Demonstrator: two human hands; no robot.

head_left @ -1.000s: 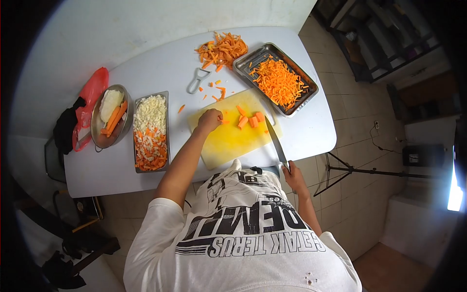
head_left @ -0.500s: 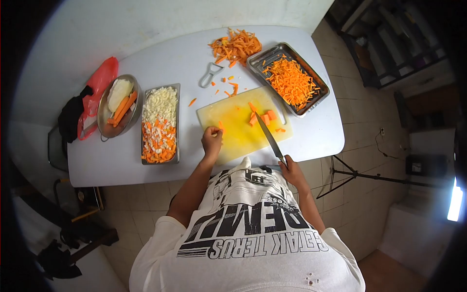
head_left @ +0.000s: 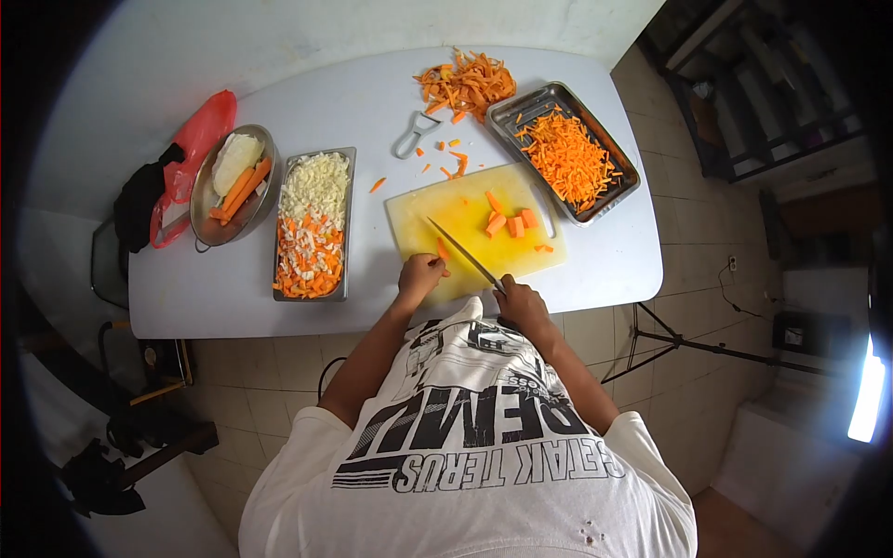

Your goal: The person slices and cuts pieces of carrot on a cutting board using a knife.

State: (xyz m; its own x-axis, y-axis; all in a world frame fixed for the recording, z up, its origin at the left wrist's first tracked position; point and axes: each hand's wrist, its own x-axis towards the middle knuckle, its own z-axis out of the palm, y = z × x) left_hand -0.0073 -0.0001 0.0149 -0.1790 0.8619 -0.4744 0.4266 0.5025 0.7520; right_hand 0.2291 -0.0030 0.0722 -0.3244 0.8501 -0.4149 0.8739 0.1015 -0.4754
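Note:
My right hand (head_left: 523, 305) is closed around the handle of a kitchen knife (head_left: 468, 257), whose blade slants up and left over the cutting board (head_left: 419, 212). At the board's near left edge, the fingers of my left hand (head_left: 421, 278) pinch a small carrot piece (head_left: 443, 249). The blade lies just right of that piece; whether they touch I cannot tell. Toward the board's right side sit several thicker carrot chunks (head_left: 517, 226), with small scraps (head_left: 544, 248) near them.
Beyond the board lie a peeler (head_left: 416, 135) and a heap of carrot peelings (head_left: 472, 82). A metal tray (head_left: 586, 219) of carrot sticks stands at the right. Leftward are a pan (head_left: 351, 186) of chopped white and orange vegetables, a metal bowl (head_left: 206, 234) with whole carrots, and a red plastic bag (head_left: 212, 121).
The knife has swung left from the carrot chunks to beside my left hand. My right hand has moved left and up, while my left hand still pinches near the board's left edge.

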